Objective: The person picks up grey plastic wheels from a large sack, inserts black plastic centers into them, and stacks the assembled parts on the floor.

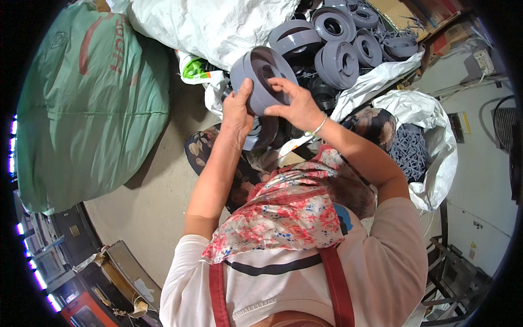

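Observation:
A round grey plastic part (259,64) with a wide rim and a ringed centre is tilted up in front of me. My left hand (238,111) is closed on its left side, thumb against the outer wall. On the right, my right hand (299,106) grips it too, with the fingers curled into its centre and the thumb at the near rim. Below it, partly hidden by my hands, is another grey round part (268,135). Several similar grey parts (336,65) lie heaped just beyond, to the right.
A large white sack (207,27) lies at the far side, and a bulging green sack (92,125) stands at left. To my right, an open white bag (444,147) holds thin grey plastic strips (409,153). Pale cabinets (479,185) line the right side.

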### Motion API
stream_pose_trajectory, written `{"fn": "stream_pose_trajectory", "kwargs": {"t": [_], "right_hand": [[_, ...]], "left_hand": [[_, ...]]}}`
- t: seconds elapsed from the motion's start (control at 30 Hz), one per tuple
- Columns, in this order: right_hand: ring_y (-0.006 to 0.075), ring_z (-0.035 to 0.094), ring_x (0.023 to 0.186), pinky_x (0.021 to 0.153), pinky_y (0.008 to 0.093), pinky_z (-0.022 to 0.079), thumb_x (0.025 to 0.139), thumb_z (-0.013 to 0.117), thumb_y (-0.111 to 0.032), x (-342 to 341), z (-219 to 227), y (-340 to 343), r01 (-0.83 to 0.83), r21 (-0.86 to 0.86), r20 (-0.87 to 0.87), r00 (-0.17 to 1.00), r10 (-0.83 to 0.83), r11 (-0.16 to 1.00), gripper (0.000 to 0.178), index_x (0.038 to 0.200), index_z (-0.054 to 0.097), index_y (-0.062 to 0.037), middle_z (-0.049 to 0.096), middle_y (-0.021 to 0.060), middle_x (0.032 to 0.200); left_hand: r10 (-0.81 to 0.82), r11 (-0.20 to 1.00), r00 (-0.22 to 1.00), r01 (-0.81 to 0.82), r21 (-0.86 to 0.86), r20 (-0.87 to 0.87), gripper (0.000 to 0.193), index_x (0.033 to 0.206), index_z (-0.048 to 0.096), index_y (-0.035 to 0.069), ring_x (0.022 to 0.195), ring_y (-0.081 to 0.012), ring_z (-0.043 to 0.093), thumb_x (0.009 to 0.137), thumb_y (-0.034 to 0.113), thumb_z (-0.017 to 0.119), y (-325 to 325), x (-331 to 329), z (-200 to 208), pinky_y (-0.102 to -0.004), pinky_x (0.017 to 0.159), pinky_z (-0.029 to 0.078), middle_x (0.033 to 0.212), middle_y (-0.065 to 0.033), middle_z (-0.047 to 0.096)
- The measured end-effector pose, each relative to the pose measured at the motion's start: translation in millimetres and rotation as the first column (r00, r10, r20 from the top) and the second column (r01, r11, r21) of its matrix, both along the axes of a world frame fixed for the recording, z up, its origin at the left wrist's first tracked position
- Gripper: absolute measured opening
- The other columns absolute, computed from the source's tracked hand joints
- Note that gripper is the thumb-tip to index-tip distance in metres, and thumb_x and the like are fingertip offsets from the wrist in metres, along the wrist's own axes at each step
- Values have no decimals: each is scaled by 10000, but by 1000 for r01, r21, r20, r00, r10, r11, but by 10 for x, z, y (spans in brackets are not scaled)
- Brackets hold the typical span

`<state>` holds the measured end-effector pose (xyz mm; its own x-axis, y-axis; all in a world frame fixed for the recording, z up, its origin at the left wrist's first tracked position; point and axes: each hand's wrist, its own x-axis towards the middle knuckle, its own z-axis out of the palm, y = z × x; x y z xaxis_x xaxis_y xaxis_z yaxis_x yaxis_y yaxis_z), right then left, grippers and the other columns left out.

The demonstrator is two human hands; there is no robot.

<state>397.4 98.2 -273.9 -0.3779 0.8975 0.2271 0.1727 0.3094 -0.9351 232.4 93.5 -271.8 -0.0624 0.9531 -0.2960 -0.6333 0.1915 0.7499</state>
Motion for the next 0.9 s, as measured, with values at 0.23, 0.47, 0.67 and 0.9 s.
{"fn": "stream_pose_trajectory", "kwargs": {"t": [0.23, 0.47, 0.67, 0.9], "right_hand": [[308, 425, 1102, 944, 374, 342, 635, 731, -212, 350, 158, 627, 129, 723, 276, 847, -454, 679, 580, 1140, 484, -74, 494, 131, 1108], [308, 522, 935, 730, 368, 491, 715, 551, -66, 683, -950, 559, -278, 260, 955, 217, -203, 925, 164, 837, 646, -13, 589, 139, 958], [312, 510, 933, 772, 361, 460, 692, 621, -108, 284, -215, 322, -114, 394, 790, 549, -273, 912, 156, 821, 610, -19, 557, 162, 996], [398, 423, 1136, 956, 386, 369, 645, 714, -176, 16, 148, -102, -177, 371, 307, 950, 60, 912, 545, 1101, 479, 7, 435, 289, 1211]], "left_hand": [[128, 985, 987, -115, 129, -94, 287, 1012, 530, 9, 830, -206, 588, 834, 224, 596, -75, -357, 95, -363, 762, 492, 886, -103, 602], [93, 996, 976, -90, 26, -196, 270, 953, 574, 9, 816, -142, 560, 797, 219, 639, -491, -194, 160, -293, 756, 448, 879, -50, 592], [98, 995, 959, -89, 48, -264, 364, 1080, 503, 4, 844, -140, 556, 818, 226, 625, -716, -158, 130, -293, 773, 458, 940, -62, 582], [-48, 998, 998, 47, 33, 35, 428, 1167, 438, 10, 944, -163, 557, 840, 234, 600, -711, -9, 84, -311, 830, 459, 1057, -71, 562]]}}
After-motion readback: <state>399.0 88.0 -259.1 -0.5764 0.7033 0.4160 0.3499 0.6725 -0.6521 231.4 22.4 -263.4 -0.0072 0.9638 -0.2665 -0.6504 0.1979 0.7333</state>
